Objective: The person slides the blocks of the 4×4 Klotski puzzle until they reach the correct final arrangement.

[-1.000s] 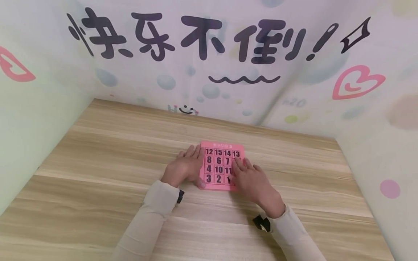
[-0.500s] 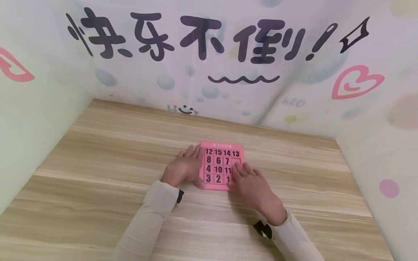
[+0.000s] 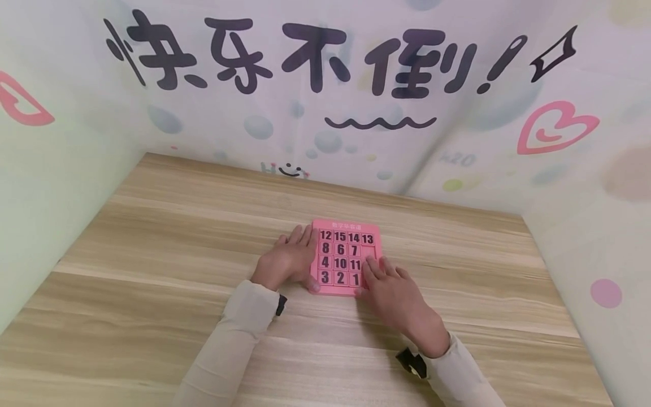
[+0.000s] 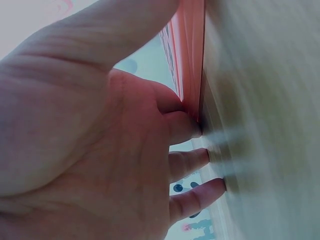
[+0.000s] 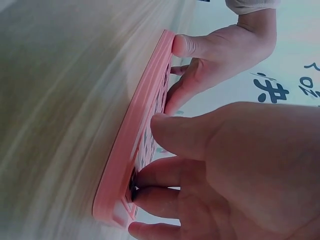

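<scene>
A pink number sliding puzzle (image 3: 341,264) lies flat on the wooden table, its black-numbered tiles facing up. My left hand (image 3: 286,263) rests along its left side, thumb on the near left corner and index finger at the edge. In the left wrist view the other fingertips (image 4: 201,194) reach down to the tabletop. Over the right column, my right hand (image 3: 399,294) touches the tiles with its fingertips, while its thumb is at the near edge. Below tile 13 (image 3: 368,239) a vacant slot (image 3: 368,250) shows. The lower tiles of that column are hidden by my fingers.
Wood-grain tabletop (image 3: 168,271) surrounds the puzzle. A printed cloth backdrop (image 3: 224,121) with dark lettering stands behind, and pale walls close in both sides. Black wrist straps (image 3: 413,363) show at my cuffs.
My right hand has moved slightly toward me along the right column, uncovering the vacant slot below tile 13 and more of tiles 11 and 1. The left hand has stayed in place.
</scene>
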`<state>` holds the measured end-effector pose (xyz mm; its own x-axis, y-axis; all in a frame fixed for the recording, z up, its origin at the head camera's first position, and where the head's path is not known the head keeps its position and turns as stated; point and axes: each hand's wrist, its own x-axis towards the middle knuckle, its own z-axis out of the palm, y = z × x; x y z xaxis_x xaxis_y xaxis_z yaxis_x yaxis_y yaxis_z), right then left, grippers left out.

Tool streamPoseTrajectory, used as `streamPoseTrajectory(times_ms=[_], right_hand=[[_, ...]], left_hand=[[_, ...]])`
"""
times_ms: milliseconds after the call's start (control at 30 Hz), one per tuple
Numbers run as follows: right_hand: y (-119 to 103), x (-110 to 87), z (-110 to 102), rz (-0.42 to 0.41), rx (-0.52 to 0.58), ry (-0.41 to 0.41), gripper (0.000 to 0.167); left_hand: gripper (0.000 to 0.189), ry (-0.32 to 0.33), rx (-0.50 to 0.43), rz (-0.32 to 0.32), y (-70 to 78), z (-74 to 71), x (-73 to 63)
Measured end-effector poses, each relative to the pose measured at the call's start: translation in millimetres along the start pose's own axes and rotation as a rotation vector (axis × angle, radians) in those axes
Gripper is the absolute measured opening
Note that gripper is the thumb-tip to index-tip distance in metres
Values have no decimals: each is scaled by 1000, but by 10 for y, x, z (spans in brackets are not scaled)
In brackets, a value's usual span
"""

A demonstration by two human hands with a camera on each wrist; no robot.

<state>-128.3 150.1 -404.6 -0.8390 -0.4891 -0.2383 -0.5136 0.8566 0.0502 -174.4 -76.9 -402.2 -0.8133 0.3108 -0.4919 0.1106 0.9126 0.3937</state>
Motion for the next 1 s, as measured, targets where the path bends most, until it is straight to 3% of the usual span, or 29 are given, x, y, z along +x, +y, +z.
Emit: streamPoseTrajectory(times_ms=[167, 367, 667, 1000], right_hand=[[43, 29, -23, -10, 11, 17, 59], [197, 204, -11, 10, 27, 63, 51], [294, 403, -86, 90, 59, -52, 53], [258, 377, -64, 96, 58, -92, 52]], left_hand=[[122, 1, 2, 1, 9, -8, 4], [121, -1, -2, -8, 18, -3, 6], [121, -9, 7, -13, 20, 3, 26], [120, -1, 8, -9, 18, -5, 5]])
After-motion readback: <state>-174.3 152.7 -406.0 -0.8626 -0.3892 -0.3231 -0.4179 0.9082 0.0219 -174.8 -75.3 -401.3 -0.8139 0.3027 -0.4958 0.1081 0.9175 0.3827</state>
